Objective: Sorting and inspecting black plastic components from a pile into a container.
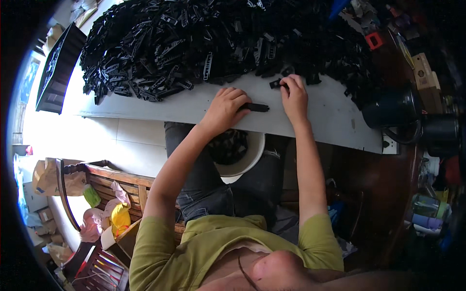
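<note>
My left hand (226, 110) is closed around one end of a long black plastic part (256, 107), low over the near edge of the white table (330, 109). My right hand (294, 97), to its right, pinches a small black plastic piece (275, 84) between thumb and fingertips. Behind both hands spreads a large heap of black plastic parts (160, 53), many of them long and slotted. Below the table edge, between my legs, a white bucket (257, 154) holds more black parts (232, 148).
A black crate (60, 68) stands at the table's left end. Dark cylindrical containers (393, 107) are at the right end, near a white power socket (390, 144). A wooden bench (116, 177) with bags lies to my left. A small red box (374, 40) sits at the far right.
</note>
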A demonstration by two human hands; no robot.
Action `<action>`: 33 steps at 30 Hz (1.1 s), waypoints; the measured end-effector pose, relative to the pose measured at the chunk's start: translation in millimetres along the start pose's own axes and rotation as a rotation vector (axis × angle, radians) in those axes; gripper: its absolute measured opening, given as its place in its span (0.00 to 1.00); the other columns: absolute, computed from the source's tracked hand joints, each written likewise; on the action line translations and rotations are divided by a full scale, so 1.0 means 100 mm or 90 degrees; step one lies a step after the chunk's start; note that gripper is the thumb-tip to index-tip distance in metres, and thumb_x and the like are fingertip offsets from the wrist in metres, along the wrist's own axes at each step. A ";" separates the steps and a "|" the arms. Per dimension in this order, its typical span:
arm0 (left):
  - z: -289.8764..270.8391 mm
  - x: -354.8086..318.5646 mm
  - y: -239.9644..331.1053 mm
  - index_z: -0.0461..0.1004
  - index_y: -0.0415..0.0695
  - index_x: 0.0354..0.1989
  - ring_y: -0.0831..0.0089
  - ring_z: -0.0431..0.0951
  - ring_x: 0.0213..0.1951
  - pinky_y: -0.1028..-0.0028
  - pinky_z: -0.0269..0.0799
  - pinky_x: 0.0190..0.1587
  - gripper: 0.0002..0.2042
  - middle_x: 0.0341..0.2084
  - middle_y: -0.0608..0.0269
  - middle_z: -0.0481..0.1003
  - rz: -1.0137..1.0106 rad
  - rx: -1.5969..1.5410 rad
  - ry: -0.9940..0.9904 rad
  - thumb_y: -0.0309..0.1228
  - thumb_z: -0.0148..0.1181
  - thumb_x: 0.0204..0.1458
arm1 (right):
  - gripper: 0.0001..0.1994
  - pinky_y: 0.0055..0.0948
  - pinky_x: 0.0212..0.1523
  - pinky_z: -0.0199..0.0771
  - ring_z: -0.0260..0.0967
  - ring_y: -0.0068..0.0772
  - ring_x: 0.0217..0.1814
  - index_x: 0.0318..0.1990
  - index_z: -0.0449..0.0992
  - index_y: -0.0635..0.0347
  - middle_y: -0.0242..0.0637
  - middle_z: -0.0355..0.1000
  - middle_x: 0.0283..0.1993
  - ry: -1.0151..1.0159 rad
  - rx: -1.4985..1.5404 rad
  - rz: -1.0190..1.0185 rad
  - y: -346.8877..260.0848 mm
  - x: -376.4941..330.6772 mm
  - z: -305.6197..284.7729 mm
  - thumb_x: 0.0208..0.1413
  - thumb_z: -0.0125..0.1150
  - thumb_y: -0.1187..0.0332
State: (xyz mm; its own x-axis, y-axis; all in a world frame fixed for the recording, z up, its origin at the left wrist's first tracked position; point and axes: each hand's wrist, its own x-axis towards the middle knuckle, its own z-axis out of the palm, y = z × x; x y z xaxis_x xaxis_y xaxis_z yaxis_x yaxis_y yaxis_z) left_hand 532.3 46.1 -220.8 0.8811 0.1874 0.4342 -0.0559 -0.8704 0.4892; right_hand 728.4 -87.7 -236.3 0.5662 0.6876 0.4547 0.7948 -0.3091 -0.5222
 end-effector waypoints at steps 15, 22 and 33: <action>0.00 -0.03 -0.04 0.76 0.46 0.37 0.61 0.71 0.43 0.64 0.63 0.48 0.11 0.36 0.62 0.73 -0.020 -0.014 0.001 0.31 0.64 0.45 | 0.12 0.16 0.19 0.55 0.56 0.14 0.19 0.50 0.66 0.59 0.28 0.66 0.25 -0.161 0.774 0.426 -0.40 -0.40 -0.23 0.59 0.52 0.70; 0.05 -0.03 -0.10 0.77 0.46 0.36 0.62 0.72 0.42 0.64 0.63 0.47 0.11 0.36 0.64 0.75 -0.017 -0.062 0.022 0.31 0.66 0.42 | 0.12 0.36 0.32 0.71 0.72 0.40 0.34 0.40 0.78 0.64 0.40 0.73 0.33 -0.160 0.047 -0.013 -0.70 -0.41 -0.22 0.48 0.67 0.69; 0.04 -0.02 -0.13 0.80 0.45 0.34 0.62 0.73 0.45 0.62 0.64 0.51 0.13 0.37 0.63 0.76 0.003 -0.117 -0.003 0.28 0.68 0.36 | 0.15 0.33 0.41 0.67 0.65 0.40 0.41 0.39 0.79 0.63 0.37 0.68 0.36 -0.141 0.071 -0.125 -0.57 -0.46 -0.12 0.41 0.70 0.71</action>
State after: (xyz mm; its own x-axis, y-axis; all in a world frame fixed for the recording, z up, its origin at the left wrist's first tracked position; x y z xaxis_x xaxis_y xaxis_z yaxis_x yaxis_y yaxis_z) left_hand 533.4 54.8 -231.1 0.8830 0.1805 0.4332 -0.1445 -0.7737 0.6169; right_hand 659.3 -109.8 -218.9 0.3324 0.8575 0.3927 0.8485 -0.0900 -0.5215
